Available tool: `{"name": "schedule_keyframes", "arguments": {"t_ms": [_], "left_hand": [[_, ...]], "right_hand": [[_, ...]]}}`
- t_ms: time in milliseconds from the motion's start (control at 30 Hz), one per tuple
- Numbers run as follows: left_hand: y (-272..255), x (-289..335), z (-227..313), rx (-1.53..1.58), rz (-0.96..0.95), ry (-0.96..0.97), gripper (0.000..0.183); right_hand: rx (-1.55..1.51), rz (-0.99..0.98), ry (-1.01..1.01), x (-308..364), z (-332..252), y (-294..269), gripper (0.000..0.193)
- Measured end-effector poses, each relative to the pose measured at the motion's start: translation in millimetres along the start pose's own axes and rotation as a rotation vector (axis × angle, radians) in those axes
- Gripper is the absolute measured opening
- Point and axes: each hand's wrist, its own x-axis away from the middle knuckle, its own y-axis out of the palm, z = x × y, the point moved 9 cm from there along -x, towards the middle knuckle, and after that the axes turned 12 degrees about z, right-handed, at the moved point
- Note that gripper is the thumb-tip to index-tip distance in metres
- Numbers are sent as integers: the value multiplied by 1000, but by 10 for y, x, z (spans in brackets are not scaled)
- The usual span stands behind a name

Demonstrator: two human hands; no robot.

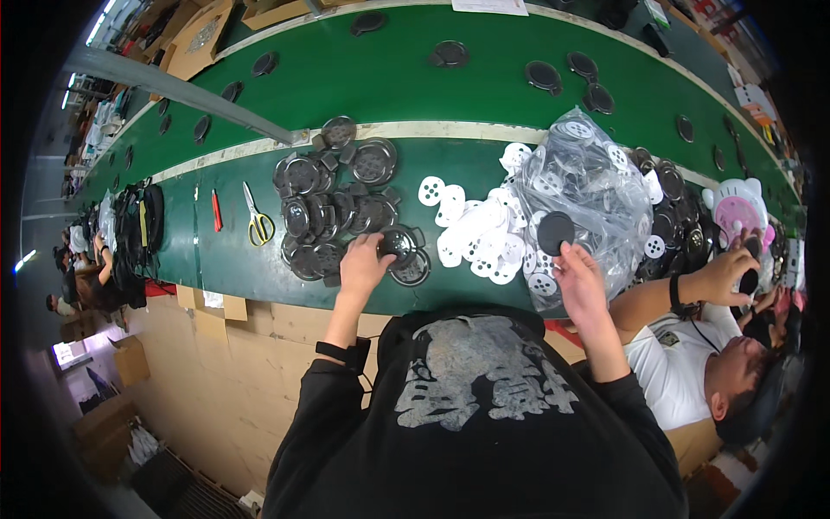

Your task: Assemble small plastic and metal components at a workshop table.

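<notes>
My right hand [581, 285] is raised over the bench, its thumb and fingers pinching a flat black disc [555, 232]. My left hand [365, 266] grips the left rim of a shiny black round casing [400, 246] at the front edge of a pile. That pile of black round casings [344, 208], some overlapping, lies ahead of my left hand. Between my hands is a heap of white discs with holes [484, 229]. Beyond my right hand slumps a clear plastic bag [596, 186] with more white discs in and around it.
Yellow-handled scissors [259, 227] and a red-handled tool [216, 210] lie to the left on the green bench [233, 190]. Black casings [450, 54] are scattered along the green belt [389, 78] behind. A co-worker [692, 346] sits close at my right, beside a pink-and-white fan [737, 208].
</notes>
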Motion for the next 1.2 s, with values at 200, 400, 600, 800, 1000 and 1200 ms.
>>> {"name": "schedule_keyframes", "arguments": {"t_ms": [200,400,600,800,1000,1200], "left_hand": [[-10,43,213,-287,298,152,63],[50,-9,144,-253,212,86,61],[25,-6,75,-47,76,14,34],[-279,240,515,1055,-68,-190,18],[-889,481,1337,1270,-37,-86,26],[-1102,694,1587,1330,-100,26,33]], "right_hand": [[126,-71,-38,142,98,190,12],[276,-93,-93,213,100,247,15],[374,-134,-147,293,29,361,12],[337,-318,-176,511,-119,631,9],[194,-706,-181,916,-278,1091,4],[77,-781,-97,1157,-377,1195,10]]}}
